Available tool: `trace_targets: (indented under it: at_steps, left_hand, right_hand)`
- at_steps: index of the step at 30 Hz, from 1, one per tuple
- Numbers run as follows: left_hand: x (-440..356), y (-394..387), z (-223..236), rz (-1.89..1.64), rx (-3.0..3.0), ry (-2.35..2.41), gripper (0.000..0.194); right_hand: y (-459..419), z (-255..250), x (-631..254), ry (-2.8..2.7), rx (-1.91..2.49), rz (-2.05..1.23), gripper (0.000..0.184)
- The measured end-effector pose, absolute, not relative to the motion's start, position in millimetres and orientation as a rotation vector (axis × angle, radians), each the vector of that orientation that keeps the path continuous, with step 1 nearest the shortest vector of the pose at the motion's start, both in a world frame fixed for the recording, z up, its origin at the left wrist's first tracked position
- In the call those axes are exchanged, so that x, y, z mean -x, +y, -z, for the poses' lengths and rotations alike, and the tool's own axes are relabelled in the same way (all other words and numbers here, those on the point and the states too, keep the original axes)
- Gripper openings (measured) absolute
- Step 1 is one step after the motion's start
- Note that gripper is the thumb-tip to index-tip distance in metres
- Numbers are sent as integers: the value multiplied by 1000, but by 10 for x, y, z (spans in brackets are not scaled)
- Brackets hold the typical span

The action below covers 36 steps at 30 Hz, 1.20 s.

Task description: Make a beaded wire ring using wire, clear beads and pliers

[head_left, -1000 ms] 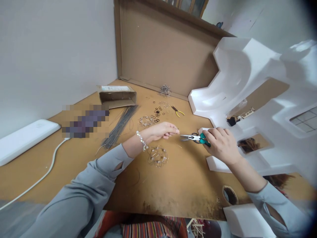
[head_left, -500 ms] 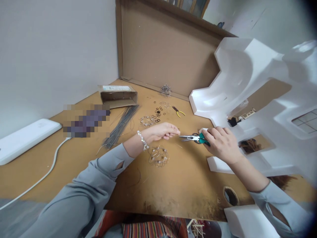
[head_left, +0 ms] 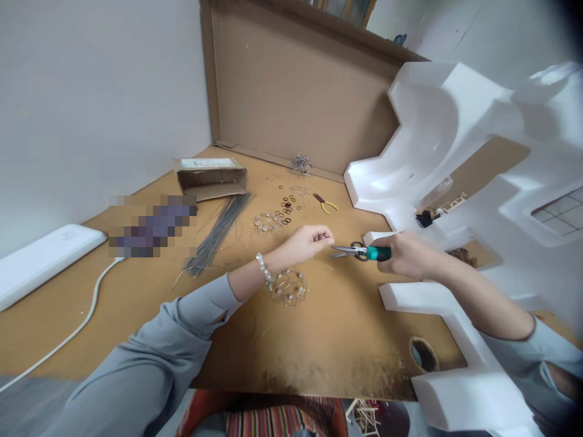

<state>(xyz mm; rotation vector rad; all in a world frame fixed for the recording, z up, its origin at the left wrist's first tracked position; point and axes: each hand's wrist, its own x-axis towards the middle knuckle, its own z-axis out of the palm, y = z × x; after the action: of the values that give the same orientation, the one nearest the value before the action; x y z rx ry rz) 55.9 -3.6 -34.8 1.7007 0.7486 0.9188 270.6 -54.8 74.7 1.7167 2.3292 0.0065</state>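
My left hand (head_left: 307, 240) hovers over the brown table (head_left: 319, 340) with its fingertips pinched together on something too small to make out. My right hand (head_left: 407, 255) is wrapped round the green handles of a pair of pliers (head_left: 359, 250), whose silver jaws point left, almost touching the left fingertips. Below the left wrist lies a round wire-and-bead ornament (head_left: 289, 286). A bead bracelet (head_left: 263, 267) circles the left wrist.
A bundle of grey wires (head_left: 218, 232), a second beaded ornament (head_left: 266, 223), small dark rings (head_left: 288, 206), yellow-handled pliers (head_left: 327, 204) and a cardboard box (head_left: 210, 176) lie farther back. White foam blocks (head_left: 437, 152) crowd the right side. A cable hole (head_left: 423, 355) is near the front edge.
My right forearm has swung lower and rolled, so the hand now shows side-on. The pliers and left fingertips stay close together. The view shifted slightly.
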Motion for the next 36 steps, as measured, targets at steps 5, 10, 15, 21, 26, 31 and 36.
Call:
trace_targets:
  at_steps: [5,10,15,21,26,31,36]
  left_hand:
    - [-512,20,296,-782,-1631,684,19]
    - [-393,74,201,-652,-1753,702,20]
    - [-311,50,154,-625,-2174,612,25]
    - [-314,22,159,-533,-2342,562,29]
    - [-329,46,173,-630,-2231,609,31]
    - [-317,51,163,-630,-2142,575,32]
    - [-305,91,159,-619,-2046,688,31]
  right_hand:
    - [-491,-808,-2782,2263,-1750,86,17]
    - [-561,-854,-2792,2242,-1760,17,18]
    - [-609,-865,-2799,2254,-1722,3,21]
    - [-650,-864,-2760,2280,-1643,-20,17]
    - [-683,-877,-2744,2348,-1625,-137,19]
    - [-718,-854,-2765,2403,-1603,-271,21]
    - [-787,-745,-2765,2537,-1509,-630,34]
